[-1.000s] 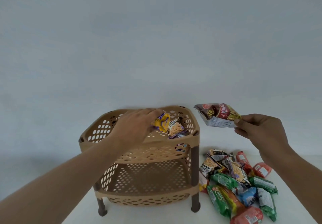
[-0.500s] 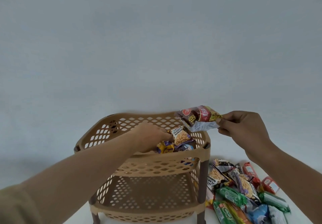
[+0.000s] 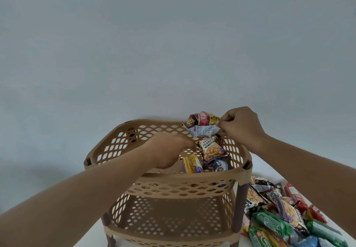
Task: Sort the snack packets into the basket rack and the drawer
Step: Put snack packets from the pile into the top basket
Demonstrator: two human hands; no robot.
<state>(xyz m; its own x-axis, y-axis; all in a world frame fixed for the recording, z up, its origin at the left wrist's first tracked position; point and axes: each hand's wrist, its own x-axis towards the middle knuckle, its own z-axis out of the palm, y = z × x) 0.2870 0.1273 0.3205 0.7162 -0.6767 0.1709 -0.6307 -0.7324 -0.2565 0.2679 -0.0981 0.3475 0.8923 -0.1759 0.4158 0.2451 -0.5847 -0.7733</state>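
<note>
The right hand (image 3: 242, 126) pinches a maroon packet (image 3: 201, 125) by its end, holding it above the back right corner of the rack's (image 3: 173, 181) top basket. The left hand (image 3: 167, 150) reaches into that basket, blurred, so I cannot tell its grip. A peanut packet (image 3: 211, 149), a yellow packet (image 3: 191, 164) and a blue packet (image 3: 220, 166) lie along the basket's right side. A pile (image 3: 285, 214) of packets sits on the table (image 3: 269, 169), right of the rack.

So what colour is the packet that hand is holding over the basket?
Dark red and yellow packet, white underneath, pinched by the right hand. Head view.
</note>
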